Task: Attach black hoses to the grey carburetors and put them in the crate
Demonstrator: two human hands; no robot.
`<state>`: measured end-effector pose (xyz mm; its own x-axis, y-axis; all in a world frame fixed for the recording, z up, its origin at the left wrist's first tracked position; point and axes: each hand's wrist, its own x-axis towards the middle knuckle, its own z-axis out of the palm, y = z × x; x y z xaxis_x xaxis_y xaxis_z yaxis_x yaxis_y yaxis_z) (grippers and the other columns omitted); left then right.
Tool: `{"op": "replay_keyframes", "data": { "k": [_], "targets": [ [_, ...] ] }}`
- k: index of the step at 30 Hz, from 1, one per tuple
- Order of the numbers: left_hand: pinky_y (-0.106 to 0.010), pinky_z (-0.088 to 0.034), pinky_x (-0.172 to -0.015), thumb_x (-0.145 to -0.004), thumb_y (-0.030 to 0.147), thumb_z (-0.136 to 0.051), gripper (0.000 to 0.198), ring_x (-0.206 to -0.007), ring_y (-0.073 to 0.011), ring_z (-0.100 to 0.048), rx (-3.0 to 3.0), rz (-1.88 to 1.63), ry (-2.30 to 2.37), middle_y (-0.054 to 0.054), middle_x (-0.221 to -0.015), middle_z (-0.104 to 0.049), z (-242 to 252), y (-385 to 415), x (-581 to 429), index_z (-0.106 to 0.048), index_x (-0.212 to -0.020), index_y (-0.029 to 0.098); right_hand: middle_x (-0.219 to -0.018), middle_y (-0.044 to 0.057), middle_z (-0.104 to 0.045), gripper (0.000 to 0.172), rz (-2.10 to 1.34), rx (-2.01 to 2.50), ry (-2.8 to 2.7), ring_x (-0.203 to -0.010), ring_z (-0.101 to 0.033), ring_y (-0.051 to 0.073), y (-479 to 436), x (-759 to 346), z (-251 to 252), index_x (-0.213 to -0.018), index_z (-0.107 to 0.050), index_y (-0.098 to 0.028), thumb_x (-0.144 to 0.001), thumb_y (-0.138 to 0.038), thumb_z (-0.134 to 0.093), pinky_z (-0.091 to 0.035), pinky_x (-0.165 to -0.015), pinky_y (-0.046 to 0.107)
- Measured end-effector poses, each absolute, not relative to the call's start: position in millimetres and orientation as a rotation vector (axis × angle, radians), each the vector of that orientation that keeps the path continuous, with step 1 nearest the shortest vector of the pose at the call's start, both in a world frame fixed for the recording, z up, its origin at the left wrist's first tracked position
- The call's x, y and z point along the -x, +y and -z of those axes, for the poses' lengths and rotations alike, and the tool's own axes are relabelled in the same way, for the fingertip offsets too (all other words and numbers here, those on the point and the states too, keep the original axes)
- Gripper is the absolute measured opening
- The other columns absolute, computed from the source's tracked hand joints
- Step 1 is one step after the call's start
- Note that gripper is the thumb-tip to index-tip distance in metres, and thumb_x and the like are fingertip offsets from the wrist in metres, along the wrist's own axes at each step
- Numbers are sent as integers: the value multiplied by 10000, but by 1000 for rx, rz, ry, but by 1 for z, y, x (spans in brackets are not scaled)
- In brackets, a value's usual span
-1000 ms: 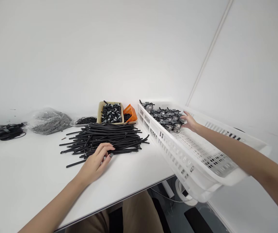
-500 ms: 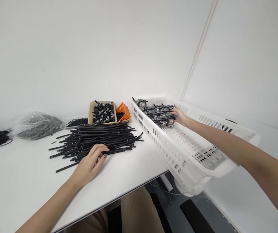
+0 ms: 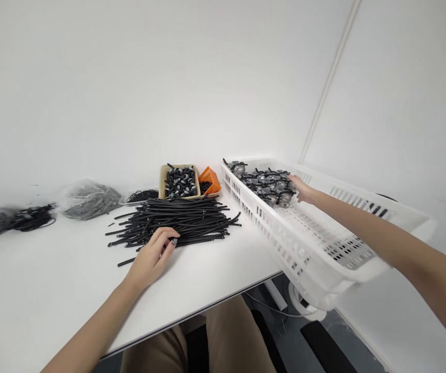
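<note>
My left hand (image 3: 156,257) rests at the near edge of a pile of black tubes (image 3: 186,217), its fingers loosely bent and apart over the tube ends. I see nothing held in it. My right hand (image 3: 303,190) reaches into a long white plastic basket (image 3: 285,235). Its fingers are stretched against the right side of a group of clear-and-black parts with round grey faces (image 3: 269,186). Some fingertips are partly hidden by these parts. The parts sit close together at the basket's far end.
Behind the tubes stand a cream tray (image 3: 163,181) of black-and-grey ring pieces and a tilted orange basket (image 3: 212,178). Farther left lie black cords (image 3: 142,196), a clear bag of grey pieces (image 3: 88,199) and a black cable bundle (image 3: 32,217). The white basket overhangs the table edge.
The view has turned slightly left, so everything sits farther right. My right hand has drawn back a little from over the parts to their side. My left hand stays at the tubes.
</note>
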<state>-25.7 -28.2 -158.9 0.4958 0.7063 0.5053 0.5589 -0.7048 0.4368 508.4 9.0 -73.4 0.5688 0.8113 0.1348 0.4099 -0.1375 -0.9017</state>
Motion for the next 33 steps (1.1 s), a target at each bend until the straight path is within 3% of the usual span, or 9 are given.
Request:
{"op": "replay_keyframes", "data": {
  "k": [4, 8, 13, 16, 20, 29, 33],
  "targets": [
    [-277, -505, -712, -984, 343, -342, 270, -770, -139, -601, -2512, -1058, 1072, -74, -1175, -590, 156, -31, 25, -557, -1102, 231, -1508, 158, -391, 712, -403, 1873, -916, -1232, -528, 389, 3, -506, 50, -1425, -373, -298, -827, -667, -483, -451, -954, 647],
    [-268, -501, -711, -986, 339, -339, 264, -693, -108, -594, -2500, -1028, 1055, -49, -1179, -586, 155, -35, 25, -555, -1097, 236, -1395, 115, -538, 565, -60, 1773, -1134, -1216, -547, 306, 2, -469, 14, -1392, -446, -281, -888, -534, -472, -452, -1024, 484],
    [-257, -486, -681, -989, 324, -341, 250, -709, -112, -606, -2494, -1086, 1000, -51, -1140, -604, 156, -36, 27, -549, -1090, 229, -1202, 92, -668, 362, 95, 1627, -1738, -1083, -623, 261, 19, -358, -9, -1194, -623, -211, -860, -325, -545, -476, -978, 411],
    [-255, -477, -674, -988, 314, -352, 235, -722, -118, -608, -2498, -1114, 998, -49, -1087, -620, 157, -36, 28, -554, -1065, 222, -1125, 69, -706, 256, 122, 1471, -2193, -1063, -632, 253, 42, -279, 1, -1060, -698, -217, -841, -227, -567, -458, -992, 391],
    [-259, -477, -687, -984, 288, -360, 217, -726, -122, -603, -2492, -1143, 1048, -43, -1030, -629, 155, -38, 30, -558, -1039, 219, -1073, 85, -729, 265, 230, 1383, -2464, -1020, -656, 262, 79, -196, 33, -1007, -731, -209, -822, -118, -565, -469, -939, 361],
    [-253, -479, -647, -949, 211, -390, 187, -739, -126, -621, -2575, -1216, 1074, -40, -979, -660, 154, -36, 30, -574, -984, 223, -977, 130, -720, 166, 449, 1432, -2407, -989, -650, 271, 139, -143, 88, -883, -721, -180, -844, -115, -573, -434, -942, 387],
    [-250, -467, -614, -944, 206, -393, 186, -714, -121, -615, -2604, -1215, 1088, -36, -970, -661, 156, -35, 30, -574, -984, 221, -927, 101, -707, 148, 275, 1384, -1983, -912, -647, 246, 142, -149, 86, -947, -636, -190, -896, -269, -522, -478, -873, 369]
  ]
}}
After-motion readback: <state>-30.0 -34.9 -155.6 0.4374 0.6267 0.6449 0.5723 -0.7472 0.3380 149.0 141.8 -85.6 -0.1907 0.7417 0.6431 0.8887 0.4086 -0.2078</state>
